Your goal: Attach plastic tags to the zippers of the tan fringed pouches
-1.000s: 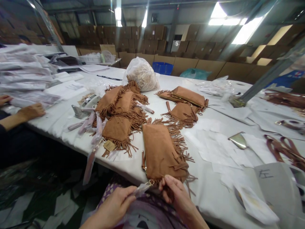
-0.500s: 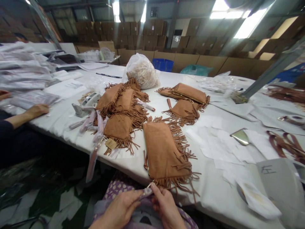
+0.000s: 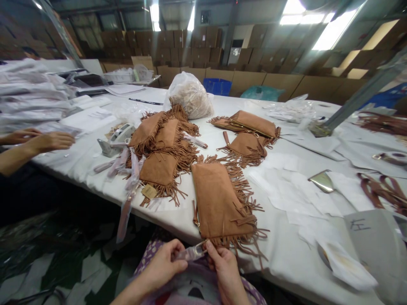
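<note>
A tan fringed suede pouch (image 3: pixel 219 195) lies flat at the table's front edge, its zip along the left side. Just below its near edge, my left hand (image 3: pixel 163 264) is closed on a strap end wrapped in clear plastic (image 3: pixel 192 253). My right hand (image 3: pixel 224 264) pinches the small metal clasp at the tip of that strap, close to the pouch's bottom corner; the fingers partly hide the clasp. Left of the pouch is a heap of similar fringed pouches (image 3: pixel 159 171) with a paper tag (image 3: pixel 149 191) and plastic-wrapped straps (image 3: pixel 125 214).
More fringed pouches (image 3: pixel 248 148) lie farther back, near a stuffed plastic bag (image 3: pixel 189 95). A tape dispenser (image 3: pixel 119 137) stands at left, beside a co-worker's hands (image 3: pixel 52 142). White papers (image 3: pixel 295 190), a metal scraper (image 3: pixel 321 182) and a slanting metal post (image 3: pixel 359 95) are at right.
My left hand has moved a little left, away from my right, exposing more of the wrapped strap between them. The co-worker's hands have shifted right and come together.
</note>
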The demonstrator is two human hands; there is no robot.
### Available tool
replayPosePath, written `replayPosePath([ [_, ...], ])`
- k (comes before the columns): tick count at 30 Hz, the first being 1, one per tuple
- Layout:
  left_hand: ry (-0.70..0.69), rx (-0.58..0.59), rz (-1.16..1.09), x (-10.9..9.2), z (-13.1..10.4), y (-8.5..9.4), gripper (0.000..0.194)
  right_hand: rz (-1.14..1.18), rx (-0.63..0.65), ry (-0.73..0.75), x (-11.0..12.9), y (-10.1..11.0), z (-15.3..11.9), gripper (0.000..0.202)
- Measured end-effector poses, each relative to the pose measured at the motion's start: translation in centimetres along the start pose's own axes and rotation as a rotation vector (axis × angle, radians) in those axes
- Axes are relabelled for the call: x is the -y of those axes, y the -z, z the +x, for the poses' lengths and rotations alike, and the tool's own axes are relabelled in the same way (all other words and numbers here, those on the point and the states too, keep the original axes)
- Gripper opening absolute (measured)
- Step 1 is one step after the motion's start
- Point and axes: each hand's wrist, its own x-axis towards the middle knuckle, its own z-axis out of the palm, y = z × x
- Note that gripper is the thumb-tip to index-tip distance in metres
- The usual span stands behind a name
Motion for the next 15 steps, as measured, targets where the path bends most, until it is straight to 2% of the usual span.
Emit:
replayPosePath([
  [3,0.037,-0.023,-0.05,-0.3,0.1,0.3,0.019,-0.042,-0.043,0.034,0.1,-0.1,-0.1,0.057],
  [8,0.078,0.177,-0.167,-1.9,0.6,0.3,0.025,-0.074,-0.068,0.028,-0.1,-0.1,0.1,0.058],
  [11,0.086,0.179,-0.172,-1.9,1.2,0.2,0.017,-0.113,-0.077,0.025,-0.3,0.2,0.2,0.058],
  [15,0.117,0.241,-0.476,-1.6,1.6,0.2,0.025,-0.173,-0.075,0.028,-0.1,0.5,0.1,0.06],
])
